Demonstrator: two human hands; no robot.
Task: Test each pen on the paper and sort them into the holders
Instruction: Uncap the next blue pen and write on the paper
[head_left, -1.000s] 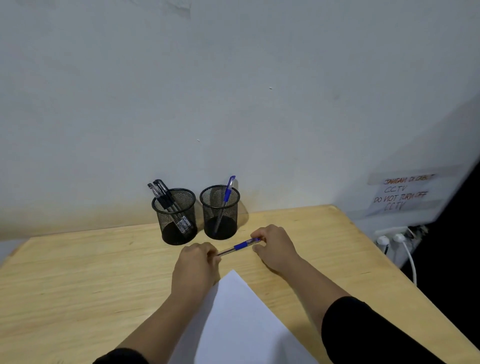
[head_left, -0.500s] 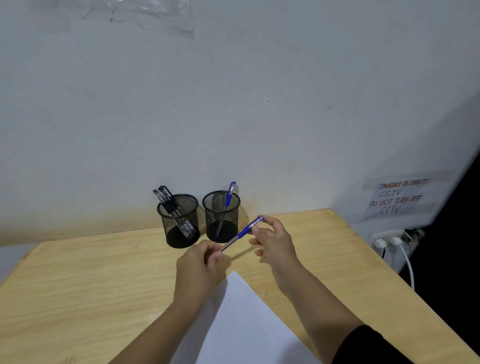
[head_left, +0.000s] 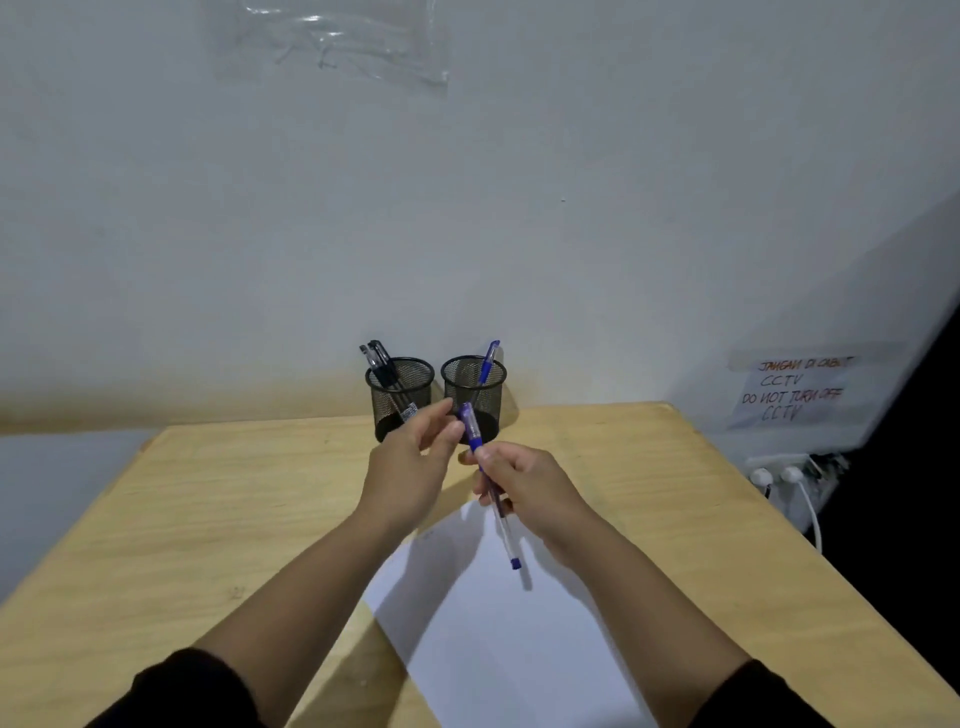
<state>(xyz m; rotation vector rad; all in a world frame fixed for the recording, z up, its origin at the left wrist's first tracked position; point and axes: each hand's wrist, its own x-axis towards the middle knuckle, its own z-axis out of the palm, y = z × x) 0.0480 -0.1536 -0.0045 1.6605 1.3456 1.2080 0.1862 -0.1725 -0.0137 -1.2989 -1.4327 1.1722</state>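
- Closest to the camera you've got black sleeves (head_left: 176, 691) on both forearms, which reach out over a light wooden table (head_left: 156, 519).
- A white sheet of paper (head_left: 498, 639) lies on the table between the arms, turned at an angle so one corner points away toward the hands. Looks blank from here, can't make out any marks for sure.
- The right hand (head_left: 530, 488) is closed around a blue pen (head_left: 488, 483), pinching the barrel with fingers and thumb. The pen is up off the table, above the far corner of the paper, tilted so the small blue end points back toward the camera and the bigger blue capped end points away.
- The left hand (head_left: 410, 462) is right next to that far end, fingers loosely curled, fingertips at or just beside the blue cap. Honestly can't tell if it's actually gripping it or just touching.
- Behind the hands, two black mesh holders stand side by side near the wall. The left holder (head_left: 400, 397) has a few black pens (head_left: 382, 364) leaning in it, the right holder (head_left: 474, 389) has one blue pen (head_left: 487, 364) sticking out.
- Further right on the wall there's a paper sign (head_left: 795, 389) with handwritten text reading "DO NOT TURN OFF CCTV", and below it white plugs (head_left: 776, 475) in a socket with a cable hanging down.
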